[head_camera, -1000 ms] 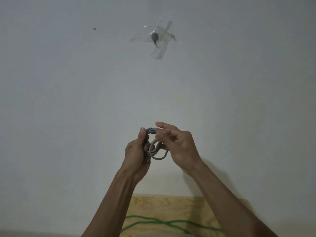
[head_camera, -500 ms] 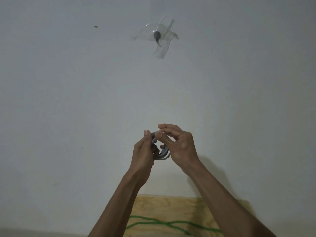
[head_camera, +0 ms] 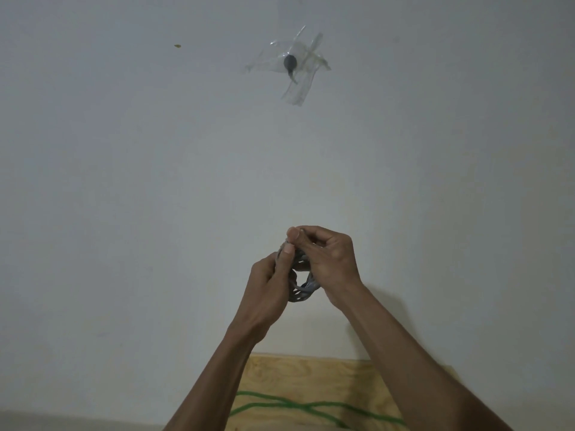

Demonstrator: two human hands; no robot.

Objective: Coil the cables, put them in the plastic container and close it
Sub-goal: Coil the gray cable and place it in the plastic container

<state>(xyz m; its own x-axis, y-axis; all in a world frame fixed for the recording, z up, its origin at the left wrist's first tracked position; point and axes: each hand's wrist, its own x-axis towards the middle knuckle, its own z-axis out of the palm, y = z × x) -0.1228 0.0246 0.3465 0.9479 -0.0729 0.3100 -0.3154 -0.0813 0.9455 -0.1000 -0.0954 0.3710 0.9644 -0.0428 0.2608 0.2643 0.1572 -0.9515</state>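
Coiling under way, with no container in sight.

The small coil of grey cable point(head_camera: 303, 286) hung in the air between both hands, above the pale plywood bench point(head_camera: 311, 377). The left hand point(head_camera: 270, 283) gripped it at its 9 o'clock side; the right hand point(head_camera: 326, 259) pinched a strand at 12 o'clock, fingers point(head_camera: 306, 236) curled. A loose green cable point(head_camera: 280, 405) lay uncoiled on the bench at 6 o'clock. Judging by this, packing and closing remained undone.
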